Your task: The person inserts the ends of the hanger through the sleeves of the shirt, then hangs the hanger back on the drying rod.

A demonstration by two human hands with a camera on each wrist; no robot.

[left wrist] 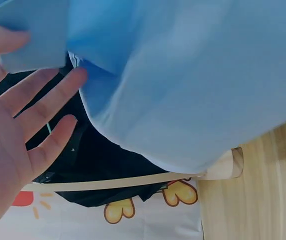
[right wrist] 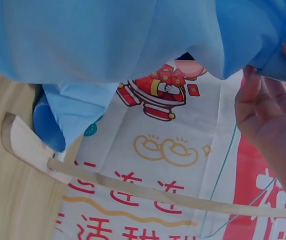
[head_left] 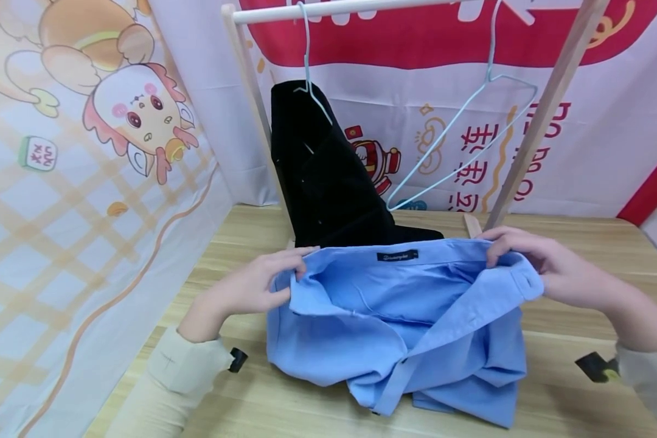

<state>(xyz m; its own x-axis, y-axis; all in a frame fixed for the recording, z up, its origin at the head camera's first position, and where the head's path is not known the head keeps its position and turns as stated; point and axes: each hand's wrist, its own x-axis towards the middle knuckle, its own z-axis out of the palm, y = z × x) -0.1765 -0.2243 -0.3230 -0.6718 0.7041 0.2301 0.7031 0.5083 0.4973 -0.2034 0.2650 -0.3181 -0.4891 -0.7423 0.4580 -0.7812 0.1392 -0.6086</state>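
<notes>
A light blue button-front shirt (head_left: 328, 347) hangs bunched over the wooden table, its neck opening spread wide and a dark label (head_left: 397, 255) showing at the back. My left hand (head_left: 257, 283) holds the left end of the collar (left wrist: 35, 37), thumb in front and the other fingers fairly straight behind. On the opposite side, my right hand (head_left: 542, 261) pinches the collar's right end, fingertips over the band near a buttonhole. In the right wrist view, that hand (right wrist: 272, 107) grips the cloth at the edge, and a tube of blue fabric (right wrist: 50, 122) hangs lower down.
Behind the shirt stands a wooden rack with a white rail (head_left: 339, 7). A black garment (head_left: 334, 182) hangs at its left on one wire hanger (head_left: 306, 48). A bare pale blue hanger (head_left: 443, 131) hangs at the right. Printed cloth (head_left: 115, 243) covers the wall at left.
</notes>
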